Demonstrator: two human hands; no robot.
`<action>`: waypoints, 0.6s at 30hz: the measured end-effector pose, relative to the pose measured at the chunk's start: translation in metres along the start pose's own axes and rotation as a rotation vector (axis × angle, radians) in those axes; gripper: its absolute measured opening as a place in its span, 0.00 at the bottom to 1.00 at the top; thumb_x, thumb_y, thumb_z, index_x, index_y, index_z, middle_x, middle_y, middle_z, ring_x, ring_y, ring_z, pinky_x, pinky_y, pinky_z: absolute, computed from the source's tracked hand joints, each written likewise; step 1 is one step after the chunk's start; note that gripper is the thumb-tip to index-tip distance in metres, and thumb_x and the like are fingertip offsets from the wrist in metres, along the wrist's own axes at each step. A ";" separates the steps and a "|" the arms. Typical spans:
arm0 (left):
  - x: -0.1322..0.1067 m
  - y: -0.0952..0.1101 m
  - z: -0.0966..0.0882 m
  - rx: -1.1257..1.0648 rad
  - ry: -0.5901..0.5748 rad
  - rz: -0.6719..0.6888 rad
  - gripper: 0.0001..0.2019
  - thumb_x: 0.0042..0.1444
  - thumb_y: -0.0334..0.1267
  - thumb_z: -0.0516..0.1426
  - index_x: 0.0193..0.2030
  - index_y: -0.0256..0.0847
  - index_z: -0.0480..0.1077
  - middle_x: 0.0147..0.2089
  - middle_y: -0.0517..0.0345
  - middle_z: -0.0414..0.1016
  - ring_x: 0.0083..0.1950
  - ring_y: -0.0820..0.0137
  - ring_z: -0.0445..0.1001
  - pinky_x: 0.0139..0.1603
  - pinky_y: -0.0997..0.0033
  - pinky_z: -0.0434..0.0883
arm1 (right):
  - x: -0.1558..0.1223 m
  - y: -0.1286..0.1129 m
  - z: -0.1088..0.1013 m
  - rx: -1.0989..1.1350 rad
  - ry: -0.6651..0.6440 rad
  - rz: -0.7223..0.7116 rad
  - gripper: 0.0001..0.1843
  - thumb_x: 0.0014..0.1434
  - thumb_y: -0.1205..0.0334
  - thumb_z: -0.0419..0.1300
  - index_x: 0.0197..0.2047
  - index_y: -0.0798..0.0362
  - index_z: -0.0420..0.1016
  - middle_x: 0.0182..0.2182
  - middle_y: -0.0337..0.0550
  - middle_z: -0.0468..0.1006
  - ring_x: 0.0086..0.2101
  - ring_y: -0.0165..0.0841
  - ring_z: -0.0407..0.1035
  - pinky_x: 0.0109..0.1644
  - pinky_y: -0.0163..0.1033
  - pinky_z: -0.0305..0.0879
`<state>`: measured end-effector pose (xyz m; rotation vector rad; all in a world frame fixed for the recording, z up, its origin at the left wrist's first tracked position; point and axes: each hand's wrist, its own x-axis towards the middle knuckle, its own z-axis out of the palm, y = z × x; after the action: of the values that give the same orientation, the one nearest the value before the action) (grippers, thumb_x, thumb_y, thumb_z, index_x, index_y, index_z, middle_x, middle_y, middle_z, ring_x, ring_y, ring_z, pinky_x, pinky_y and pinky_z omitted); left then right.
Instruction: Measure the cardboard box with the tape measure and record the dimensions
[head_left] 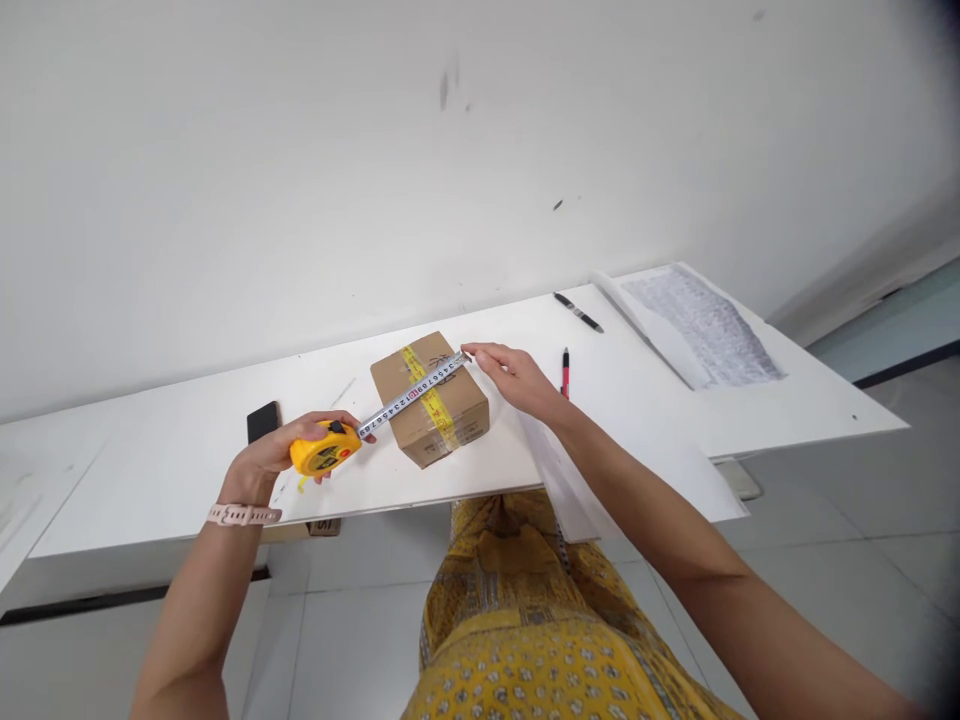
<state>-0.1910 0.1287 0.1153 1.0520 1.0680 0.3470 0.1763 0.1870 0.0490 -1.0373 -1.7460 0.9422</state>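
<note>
A brown cardboard box [405,425] with yellow printed tape across it rests on the white table. My left hand [289,445], to the left of the box, is wrapped round a yellow tape measure [325,450]. Its silver blade [412,395] stretches slantwise over the box's top to the far right edge. There my right hand [514,375] pinches the blade's end between thumb and fingers.
A black phone [263,421] lies behind my left hand. Right of the box are a red and black pen [565,372], a black pen [578,312] and a sheet covered in writing [701,330]. White paper [667,465] hangs over the table's front edge. A wall rises behind.
</note>
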 end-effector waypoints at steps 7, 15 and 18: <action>-0.004 0.012 -0.008 0.000 0.011 0.022 0.24 0.46 0.48 0.62 0.50 0.38 0.76 0.43 0.40 0.81 0.34 0.59 0.78 0.18 0.75 0.71 | -0.002 0.001 0.013 -0.018 -0.002 -0.058 0.23 0.69 0.51 0.48 0.58 0.48 0.76 0.57 0.45 0.77 0.58 0.38 0.69 0.62 0.48 0.64; 0.005 0.023 -0.027 0.074 -0.036 -0.005 0.22 0.49 0.50 0.61 0.47 0.38 0.78 0.40 0.40 0.82 0.30 0.60 0.77 0.19 0.73 0.70 | -0.004 -0.005 0.020 -0.233 0.068 -0.110 0.22 0.69 0.50 0.48 0.53 0.48 0.79 0.52 0.45 0.80 0.53 0.42 0.71 0.57 0.50 0.67; 0.012 0.020 -0.032 0.104 -0.060 0.011 0.23 0.48 0.50 0.61 0.47 0.37 0.78 0.40 0.40 0.82 0.30 0.60 0.77 0.19 0.74 0.69 | -0.005 -0.006 0.023 -0.364 0.146 -0.129 0.22 0.69 0.49 0.49 0.49 0.47 0.82 0.49 0.45 0.82 0.50 0.43 0.72 0.55 0.52 0.68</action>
<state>-0.2080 0.1638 0.1229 1.1542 1.0356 0.2695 0.1553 0.1762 0.0452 -1.1734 -1.8743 0.4642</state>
